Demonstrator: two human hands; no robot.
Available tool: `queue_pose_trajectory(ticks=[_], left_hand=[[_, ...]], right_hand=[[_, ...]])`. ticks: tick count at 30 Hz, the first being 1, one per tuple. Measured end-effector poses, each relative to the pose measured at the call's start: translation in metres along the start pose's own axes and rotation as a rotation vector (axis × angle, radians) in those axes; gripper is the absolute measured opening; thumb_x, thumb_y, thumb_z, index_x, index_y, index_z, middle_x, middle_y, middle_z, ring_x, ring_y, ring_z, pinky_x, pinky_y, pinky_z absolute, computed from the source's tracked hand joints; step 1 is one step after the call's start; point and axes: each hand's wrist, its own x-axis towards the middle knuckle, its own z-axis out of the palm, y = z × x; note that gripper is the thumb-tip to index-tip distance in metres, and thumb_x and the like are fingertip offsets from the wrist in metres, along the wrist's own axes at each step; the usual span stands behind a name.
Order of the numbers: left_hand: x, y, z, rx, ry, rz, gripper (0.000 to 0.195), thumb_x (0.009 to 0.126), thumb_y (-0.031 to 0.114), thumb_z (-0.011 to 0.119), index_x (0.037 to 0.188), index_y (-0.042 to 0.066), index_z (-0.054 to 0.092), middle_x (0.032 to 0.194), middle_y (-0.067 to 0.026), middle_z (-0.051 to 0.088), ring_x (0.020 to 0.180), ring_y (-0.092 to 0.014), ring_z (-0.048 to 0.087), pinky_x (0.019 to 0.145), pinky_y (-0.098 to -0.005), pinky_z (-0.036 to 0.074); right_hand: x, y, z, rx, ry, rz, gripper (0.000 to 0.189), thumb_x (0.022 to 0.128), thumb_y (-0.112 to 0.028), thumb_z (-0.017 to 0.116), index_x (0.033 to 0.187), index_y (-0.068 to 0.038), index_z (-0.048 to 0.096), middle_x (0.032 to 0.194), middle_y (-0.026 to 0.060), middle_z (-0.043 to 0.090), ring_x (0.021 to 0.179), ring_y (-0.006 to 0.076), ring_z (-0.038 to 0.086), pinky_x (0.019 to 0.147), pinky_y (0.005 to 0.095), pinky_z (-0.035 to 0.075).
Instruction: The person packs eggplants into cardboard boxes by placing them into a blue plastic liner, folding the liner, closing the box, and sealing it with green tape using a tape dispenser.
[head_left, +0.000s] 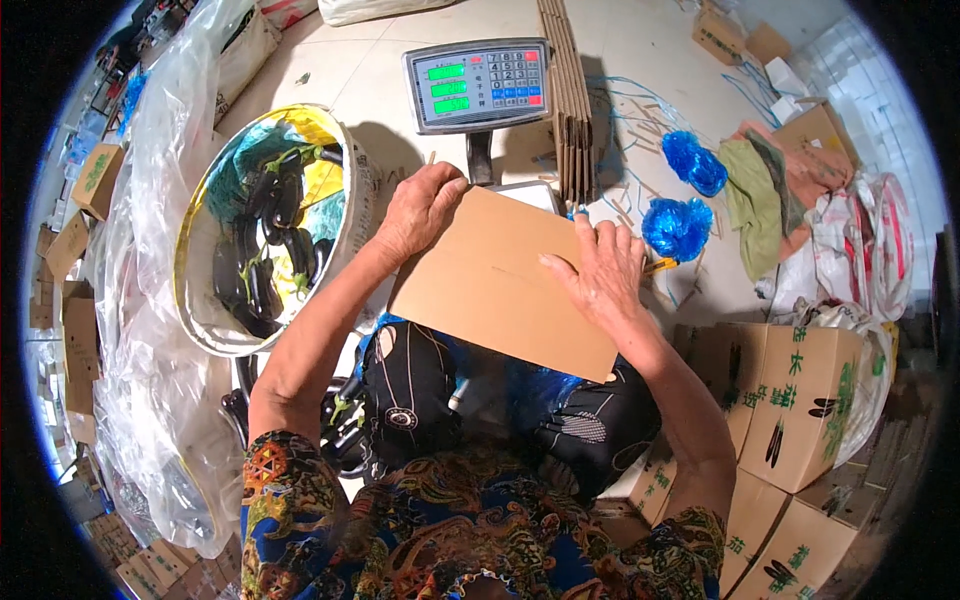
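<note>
A plain brown cardboard panel (499, 281) lies slanted above my lap, in front of the platform scale (476, 86). My left hand (424, 206) grips its far left corner, fingers curled at the edge. At the right edge, my right hand (607, 270) holds the panel, thumb laid on the top face and fingers at the far side. Whether the panel belongs to a folded carton cannot be seen. The panel covers most of the scale's white platform (529, 196); the lit display stands beyond. Left of my left arm is a round, lined basket (187, 262) with several dark eggplants (281, 202).
Flattened cartons (566, 105) stand on edge beside the scale. Blue plastic bundles (677, 229) and a yellow-handled tool (660, 265) lie to the right. Printed cartons (799, 397) are stacked at my right. Clear plastic sheeting (150, 300) hangs along the left. Straps and scraps litter the floor.
</note>
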Motion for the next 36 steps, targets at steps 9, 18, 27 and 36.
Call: queue_pose_trajectory(ticks=[9, 18, 27, 36], left_hand=[[0.002, -0.005, 0.003, 0.274, 0.033, 0.146, 0.025, 0.098, 0.024, 0.048, 0.104, 0.001, 0.058, 0.096, -0.0214, 0.061, 0.089, -0.042, 0.060, 0.079, -0.0441, 0.048], [-0.003, -0.005, -0.005, 0.256, 0.021, 0.206, 0.028, 0.098, 0.026, 0.049, 0.103, 0.000, 0.059, 0.094, -0.0214, 0.061, 0.089, -0.040, 0.061, 0.079, -0.0434, 0.048], [0.000, 0.001, 0.011, 0.426, 0.084, 0.157, 0.024, 0.096, 0.030, 0.052, 0.101, 0.008, 0.060, 0.097, -0.0188, 0.062, 0.088, -0.041, 0.061, 0.078, -0.0493, 0.050], [0.003, 0.006, -0.002, 0.368, 0.021, 0.268, 0.018, 0.096, 0.013, 0.047, 0.103, 0.002, 0.060, 0.097, -0.0198, 0.060, 0.092, -0.040, 0.057, 0.082, -0.0431, 0.046]], right_hand=[[0.013, -0.018, 0.021, -0.009, 0.164, -0.087, 0.074, 0.089, -0.057, 0.053, 0.134, 0.001, 0.044, 0.114, 0.0157, 0.051, 0.105, 0.0315, 0.043, 0.094, 0.0479, 0.029], [0.012, -0.032, 0.019, -0.026, 0.089, -0.039, 0.073, 0.091, -0.057, 0.050, 0.135, 0.001, 0.045, 0.110, 0.0156, 0.052, 0.100, 0.0310, 0.044, 0.092, 0.0474, 0.030], [0.013, -0.023, 0.019, -0.002, 0.105, -0.014, 0.070, 0.090, -0.052, 0.054, 0.136, 0.000, 0.043, 0.112, 0.0158, 0.051, 0.104, 0.0318, 0.045, 0.093, 0.0484, 0.030], [0.012, 0.041, 0.015, 0.548, 0.276, -0.037, 0.046, 0.093, -0.031, 0.058, 0.130, -0.005, 0.051, 0.131, 0.0154, 0.051, 0.122, 0.0314, 0.047, 0.103, 0.0437, 0.037]])
